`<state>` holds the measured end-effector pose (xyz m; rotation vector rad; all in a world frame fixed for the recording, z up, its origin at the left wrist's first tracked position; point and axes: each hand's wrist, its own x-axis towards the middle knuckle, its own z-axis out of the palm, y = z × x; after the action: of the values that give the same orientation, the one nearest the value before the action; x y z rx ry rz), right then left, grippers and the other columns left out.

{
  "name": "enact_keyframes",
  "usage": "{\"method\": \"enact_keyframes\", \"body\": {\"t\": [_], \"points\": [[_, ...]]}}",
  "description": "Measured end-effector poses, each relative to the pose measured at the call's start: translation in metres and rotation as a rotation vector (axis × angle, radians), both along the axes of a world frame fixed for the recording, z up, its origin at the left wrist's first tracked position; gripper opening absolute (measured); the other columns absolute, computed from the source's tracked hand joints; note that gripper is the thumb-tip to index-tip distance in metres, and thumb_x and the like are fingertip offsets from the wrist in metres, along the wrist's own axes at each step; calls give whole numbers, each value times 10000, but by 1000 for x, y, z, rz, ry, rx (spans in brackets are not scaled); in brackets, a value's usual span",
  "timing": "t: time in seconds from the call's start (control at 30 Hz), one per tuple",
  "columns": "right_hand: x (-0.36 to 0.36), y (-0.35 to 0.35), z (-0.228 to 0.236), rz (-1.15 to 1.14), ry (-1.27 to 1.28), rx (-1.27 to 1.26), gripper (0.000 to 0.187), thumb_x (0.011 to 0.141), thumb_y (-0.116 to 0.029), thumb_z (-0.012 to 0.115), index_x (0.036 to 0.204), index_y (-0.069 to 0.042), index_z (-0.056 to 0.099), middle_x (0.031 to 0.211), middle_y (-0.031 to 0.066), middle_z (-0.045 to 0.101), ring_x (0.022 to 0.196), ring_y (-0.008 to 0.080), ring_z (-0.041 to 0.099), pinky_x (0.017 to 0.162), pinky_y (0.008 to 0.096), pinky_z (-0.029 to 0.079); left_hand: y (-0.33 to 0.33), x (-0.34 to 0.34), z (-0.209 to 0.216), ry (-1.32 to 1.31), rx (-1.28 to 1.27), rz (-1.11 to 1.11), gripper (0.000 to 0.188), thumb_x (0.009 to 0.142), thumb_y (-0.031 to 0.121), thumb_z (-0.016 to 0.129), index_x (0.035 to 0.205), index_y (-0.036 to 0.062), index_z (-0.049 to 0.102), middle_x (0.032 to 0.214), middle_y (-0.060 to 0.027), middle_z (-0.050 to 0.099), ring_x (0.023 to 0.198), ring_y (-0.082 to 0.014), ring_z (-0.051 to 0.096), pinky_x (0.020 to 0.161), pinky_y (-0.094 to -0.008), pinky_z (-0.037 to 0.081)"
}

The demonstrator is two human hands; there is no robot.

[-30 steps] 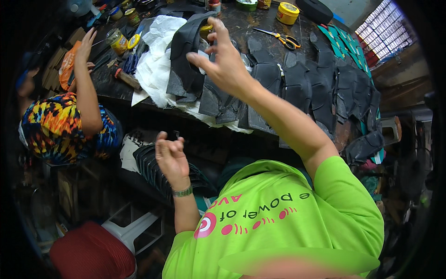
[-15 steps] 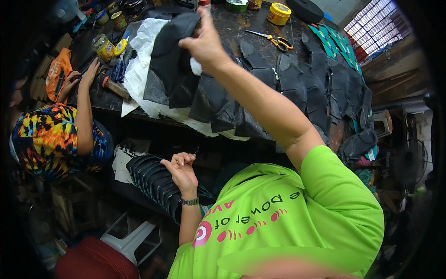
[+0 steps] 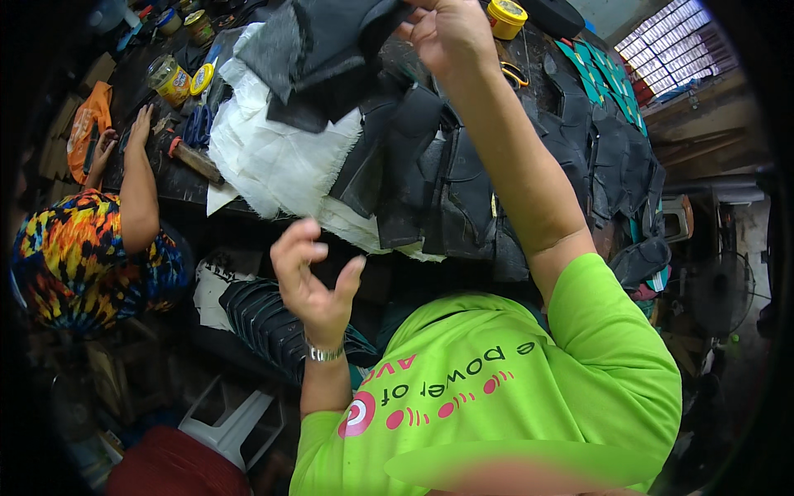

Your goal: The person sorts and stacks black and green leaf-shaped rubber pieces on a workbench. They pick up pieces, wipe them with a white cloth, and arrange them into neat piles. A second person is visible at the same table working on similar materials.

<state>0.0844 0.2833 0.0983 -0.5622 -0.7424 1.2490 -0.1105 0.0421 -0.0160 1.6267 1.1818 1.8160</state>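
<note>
Logging status: my right hand [image 3: 453, 37] pinches one black piece [image 3: 331, 50] over the white cloth [image 3: 277, 161], left hand [image 3: 313, 277] empty, fingers apart; other black pieces [image 3: 471, 190] already overlap along the worktop [image 3: 169, 120], this one not among them, remaining count unclear to me.

Right hand [image 3: 451, 35] holds black material [image 3: 335, 50] above white cloth [image 3: 273, 161]; left hand [image 3: 313, 288] raised, loosely spread

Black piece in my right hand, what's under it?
White cloth shows past the left and lower edges of the black piece, which your right hand grips. Whatever lies directly beneath its middle is covered, so I can't tell.
</note>
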Motion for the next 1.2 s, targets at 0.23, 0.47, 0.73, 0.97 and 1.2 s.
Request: {"method": "enact_keyframes", "body": {"t": [0.23, 0.47, 0.73, 0.97, 1.2], "points": [[56, 96, -33, -437, -55, -159, 809, 799, 11, 630, 1478, -270, 292, 876, 74, 567, 657, 153, 522, 512, 329, 378, 57, 26, 5, 62, -90, -71, 466, 744, -21, 795, 1134, 38, 546, 1235, -149, 566, 1150, -288, 563, 1018, -372, 439], [100, 179, -123, -896, -136, -349, 940, 780, 120, 578, 1550, -242, 179, 1474, 160, 365, 1190, 264, 527, 917, 397, 498, 18, 13, -19, -68, -176, -71, 407, 836, -81, 699, 1190, 8, 520, 1224, -141, 566, 1162, -235, 564, 1030, -358, 447], [94, 165, -139, -514, -277, -731, 997, 881, 37, 566, 1564, -305, -75, 1481, 193, 365, 1195, 357, 546, 960, 634, 459, -4, 18, -29, -128, -294, -159, 364, 846, -51, 701, 1167, 7, 541, 1185, -129, 582, 1127, -218, 577, 1018, -344, 451], [99, 98, -60, -295, -1501, -644, 1169, 757, -239, 821, 1550, -156, -34, 867, 238, 690, 639, 305, 694, 537, 393, 579, 0, 16, -29, -90, -266, -92, 341, 845, -23, 712, 1145, 4, 554, 1176, -111, 588, 1066, -196, 569, 920, -310, 468], [62, -35, -27, -14, -1801, -128, 739, 932, -239, 638, 1523, -107, 215, 1086, 228, 666, 946, 306, 672, 831, 426, 535, 42, 17, -9, 123, -253, 1, 370, 862, 55, 713, 1210, 34, 589, 1223, -84, 634, 1051, -221, 609, 849, -330, 459]]}}
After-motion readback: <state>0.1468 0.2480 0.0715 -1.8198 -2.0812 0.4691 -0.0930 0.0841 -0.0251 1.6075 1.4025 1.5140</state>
